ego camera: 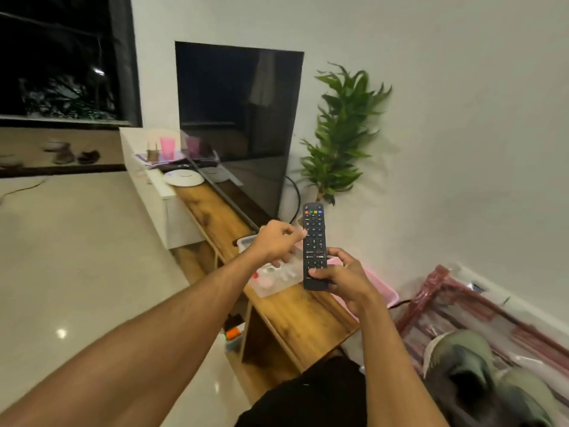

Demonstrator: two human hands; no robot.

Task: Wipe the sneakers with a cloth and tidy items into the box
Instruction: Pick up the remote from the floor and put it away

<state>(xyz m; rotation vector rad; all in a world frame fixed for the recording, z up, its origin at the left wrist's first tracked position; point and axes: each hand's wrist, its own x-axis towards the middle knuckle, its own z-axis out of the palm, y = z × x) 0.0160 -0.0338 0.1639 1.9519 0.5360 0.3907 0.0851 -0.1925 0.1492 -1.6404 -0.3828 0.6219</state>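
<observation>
Two hands meet over the wooden bench (295,315). The right hand (345,278) grips the low end of a black remote (314,245), thumb across its face and fingers curled behind, so it stands nearly upright. The left hand (274,241) hangs at the remote's left edge with its fingers loosely curled. From where I stand I cannot tell whether a fingertip touches the remote or whether the hand pinches anything.

The risk, as I judge it, lies in that low grip. Most of the remote's length stands free above the thumb, so a nudge from the left hand could lever it loose. It would then drop onto the clear box (277,278) directly below. That box sits close to the bench's front edge, and a hard landing might shove it off. The remote also looks long for the box and may have to go in at an angle.

The sneakers (480,371) lie well apart at the lower right, beside a red rack (446,291), and I see no cloth anywhere.

The clear box holds small white and pinkish-red pieces, too blurred to name. A pink tray (381,288) lies behind the right hand with its contents hidden. On the bench's lower shelf, a small tub (234,342) holds something orange and green.
</observation>
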